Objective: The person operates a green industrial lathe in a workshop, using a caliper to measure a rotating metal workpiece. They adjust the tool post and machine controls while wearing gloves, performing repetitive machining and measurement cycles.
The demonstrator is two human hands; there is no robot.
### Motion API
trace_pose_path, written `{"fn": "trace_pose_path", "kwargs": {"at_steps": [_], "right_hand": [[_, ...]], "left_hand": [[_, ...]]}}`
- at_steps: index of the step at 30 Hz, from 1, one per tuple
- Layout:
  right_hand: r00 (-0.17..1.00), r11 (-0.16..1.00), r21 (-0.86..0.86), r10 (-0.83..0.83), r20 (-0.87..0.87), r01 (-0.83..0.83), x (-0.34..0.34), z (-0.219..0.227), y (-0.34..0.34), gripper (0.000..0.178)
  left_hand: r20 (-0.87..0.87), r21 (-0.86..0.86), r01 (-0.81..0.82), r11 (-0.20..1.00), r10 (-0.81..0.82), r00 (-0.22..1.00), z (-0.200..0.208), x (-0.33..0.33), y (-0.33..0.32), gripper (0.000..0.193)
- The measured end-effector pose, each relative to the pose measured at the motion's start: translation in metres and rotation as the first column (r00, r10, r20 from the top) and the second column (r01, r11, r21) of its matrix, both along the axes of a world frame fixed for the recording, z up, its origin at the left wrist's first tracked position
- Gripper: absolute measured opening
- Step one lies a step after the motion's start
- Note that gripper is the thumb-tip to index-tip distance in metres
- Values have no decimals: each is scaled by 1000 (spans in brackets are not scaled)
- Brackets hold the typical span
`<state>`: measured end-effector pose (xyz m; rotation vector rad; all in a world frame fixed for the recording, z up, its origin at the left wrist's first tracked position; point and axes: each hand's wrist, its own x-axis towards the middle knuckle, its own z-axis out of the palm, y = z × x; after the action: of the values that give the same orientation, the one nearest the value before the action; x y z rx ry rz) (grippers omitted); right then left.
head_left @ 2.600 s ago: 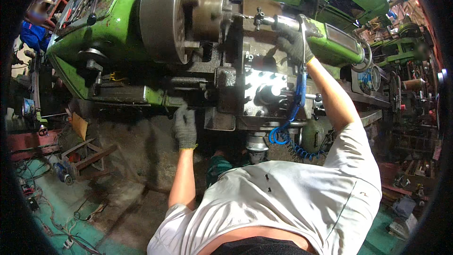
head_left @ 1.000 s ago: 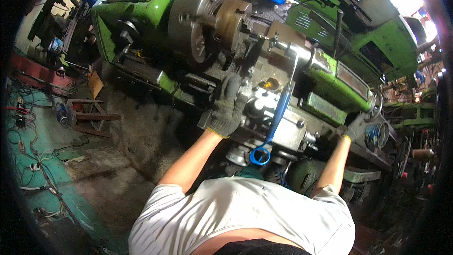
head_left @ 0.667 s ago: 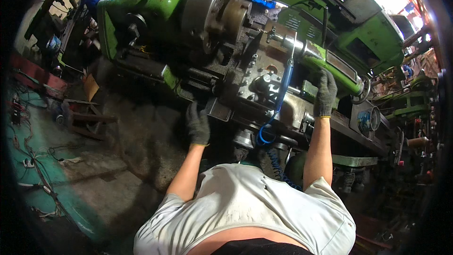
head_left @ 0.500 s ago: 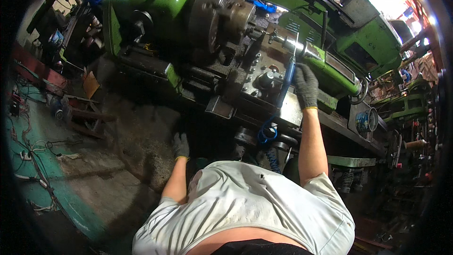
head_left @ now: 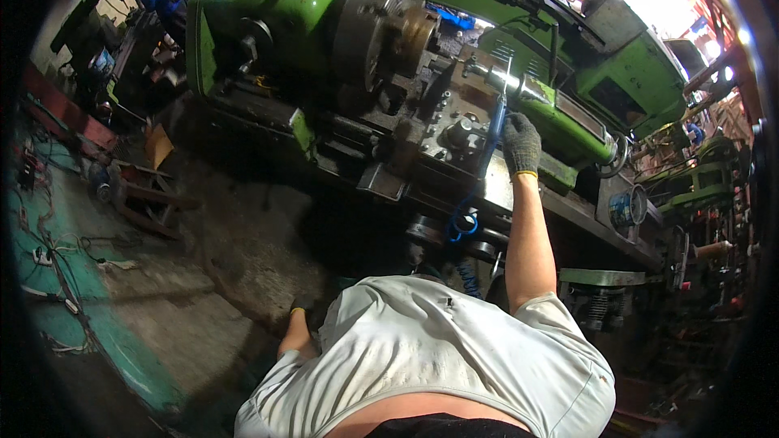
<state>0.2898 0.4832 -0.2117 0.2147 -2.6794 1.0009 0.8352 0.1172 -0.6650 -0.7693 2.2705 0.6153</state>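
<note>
My right hand [head_left: 522, 146], in a grey knit glove with a yellow cuff, reaches forward over a green metal lathe. Its fingers are closed on a blue air blow gun [head_left: 497, 120], whose thin metal nozzle points away toward the shiny tailstock quill [head_left: 501, 79]. From the gun a blue hose [head_left: 464, 227] loops down and coils below the carriage. Just left of the gun is the tool post [head_left: 464, 135]. My left hand [head_left: 303, 301] hangs low beside my body in deep shadow; little beyond its yellow cuff shows, and the fingers are too dark to read.
A large chuck [head_left: 375, 31] stands at the left on the headstock [head_left: 272, 28], with tools lying on top. The tailstock handwheel [head_left: 620, 154] is at the right, near a bucket [head_left: 627, 208]. Cables [head_left: 69, 300] run over the floor at left, beside a rusty metal frame [head_left: 146, 201].
My right hand and the blow gun have shifted slightly left. My left hand has dropped back toward my body into shadow. The whole view has moved a little.
</note>
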Motion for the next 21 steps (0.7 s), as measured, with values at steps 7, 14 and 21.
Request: {"fn": "trace_pose_path", "kwargs": {"at_steps": [7,14,21], "right_hand": [[991,974,-193,107,-84,-121,-9,-19,8,25],[976,850,-494,216,13,-182,9,-10,8,19],[933,814,-460,277,-230,-355,9,-32,18,18]], "left_hand": [[-201,-137,124,983,-150,968,-9,-67,15,46],[-317,-149,188,971,-227,921,-8,-95,38,43],[-112,-86,269,959,-278,954,46,-52,76,51]]}}
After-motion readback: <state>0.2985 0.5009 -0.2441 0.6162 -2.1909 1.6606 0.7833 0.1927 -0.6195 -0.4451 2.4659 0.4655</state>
